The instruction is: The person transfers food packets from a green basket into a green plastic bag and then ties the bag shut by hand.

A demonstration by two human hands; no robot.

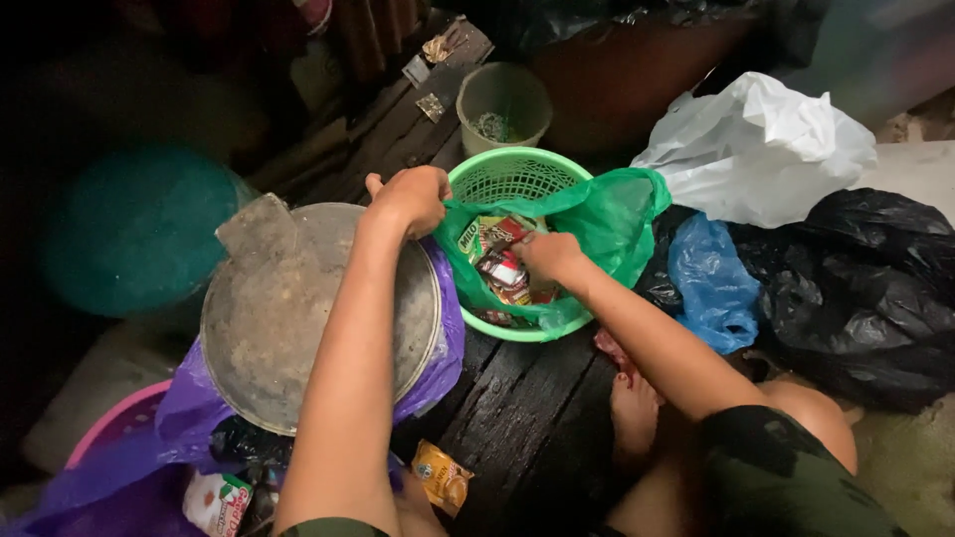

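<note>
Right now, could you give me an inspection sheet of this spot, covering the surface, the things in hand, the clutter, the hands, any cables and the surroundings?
Surface: dark wooden planks, worn and uneven.
Things in hand: green plastic bag sitting in a green basket, with small packets inside.
Clutter: round metal lid over a purple bag; yellow packet on the planks; white bag, blue bag, black bag; pale green bucket.
Hands: left hand grips the green bag's edge; right hand reaches in among the packets, grip unclear.
Cables: nothing seen.
Surroundings: dim; teal round container at left, pink tub below it.
</note>
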